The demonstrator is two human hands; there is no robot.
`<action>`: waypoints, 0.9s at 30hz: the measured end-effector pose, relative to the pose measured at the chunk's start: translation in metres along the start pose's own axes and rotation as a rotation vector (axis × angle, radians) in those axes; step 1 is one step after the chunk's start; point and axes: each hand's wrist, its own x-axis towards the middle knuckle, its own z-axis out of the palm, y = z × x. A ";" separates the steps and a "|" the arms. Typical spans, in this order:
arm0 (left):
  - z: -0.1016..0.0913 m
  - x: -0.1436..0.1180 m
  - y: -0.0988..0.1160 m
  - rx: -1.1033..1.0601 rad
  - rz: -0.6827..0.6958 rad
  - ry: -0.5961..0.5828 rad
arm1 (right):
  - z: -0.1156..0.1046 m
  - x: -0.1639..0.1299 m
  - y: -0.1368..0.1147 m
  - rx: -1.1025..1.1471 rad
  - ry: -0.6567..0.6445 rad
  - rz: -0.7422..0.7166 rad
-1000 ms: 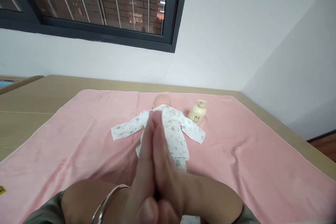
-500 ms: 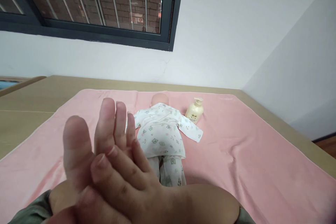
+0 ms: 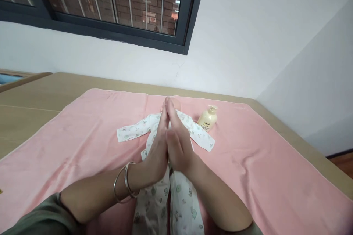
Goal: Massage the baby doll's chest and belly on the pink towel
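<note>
My left hand point(image 3: 157, 150) and my right hand point(image 3: 179, 145) are pressed palm to palm, fingers stretched out and pointing away from me. Nothing shows between them. Two bangles point(image 3: 125, 183) circle my left wrist. Below and behind the hands lies a baby-sized figure in a white printed top point(image 3: 135, 131) and matching trousers point(image 3: 183, 205), sleeves spread to the sides. Its head point(image 3: 175, 103) is mostly hidden by my fingertips; whether it is a doll, I cannot tell. By the sleeve on the right stands a cream pump bottle point(image 3: 207, 120).
A pink blanket point(image 3: 270, 161) lies beneath the figure, over a tan flat surface point(image 3: 30, 97). White wall point(image 3: 228, 44) rises behind, with a dark-framed barred window point(image 3: 180, 42) at upper left. A wooden edge point(image 3: 30, 78) shows at far left.
My hands were close to the camera, overlapping at lower left; now they are upright, palm to palm, farther forward at the centre. The view has tilted slightly, and the left sleeve is uncovered.
</note>
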 end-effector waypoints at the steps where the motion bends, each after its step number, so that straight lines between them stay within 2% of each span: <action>1: 0.004 0.010 -0.001 -0.004 -0.032 -0.003 | 0.001 0.006 0.010 -0.010 0.035 0.111; 4: 0.012 0.045 -0.010 0.034 -0.140 0.063 | 0.004 0.019 0.037 -0.160 0.073 0.359; 6: 0.009 0.068 -0.023 0.093 -0.161 0.138 | 0.008 0.024 0.053 -0.309 -0.006 0.408; 8: 0.004 0.085 -0.040 0.137 -0.152 0.182 | 0.012 0.026 0.068 -0.417 -0.126 0.378; 10: 0.001 0.094 -0.060 0.151 -0.109 0.175 | 0.017 0.026 0.082 -0.451 -0.220 0.308; 13: 0.001 0.095 -0.084 0.150 -0.048 0.126 | 0.020 0.027 0.100 -0.451 -0.264 0.240; 17: 0.005 0.087 -0.097 0.168 0.011 0.117 | 0.012 0.029 0.117 -0.498 -0.287 0.252; 20: 0.006 0.085 -0.098 0.203 0.004 0.140 | 0.004 0.030 0.121 -0.588 -0.280 0.380; 23: 0.005 0.086 -0.101 0.239 0.001 0.142 | 0.005 0.027 0.112 -0.741 -0.257 0.549; 25: 0.004 0.086 -0.104 0.245 0.006 0.136 | 0.010 0.024 0.101 -0.838 -0.294 0.534; 27: 0.004 0.087 -0.107 0.231 0.001 0.141 | 0.014 0.022 0.092 -0.843 -0.411 0.393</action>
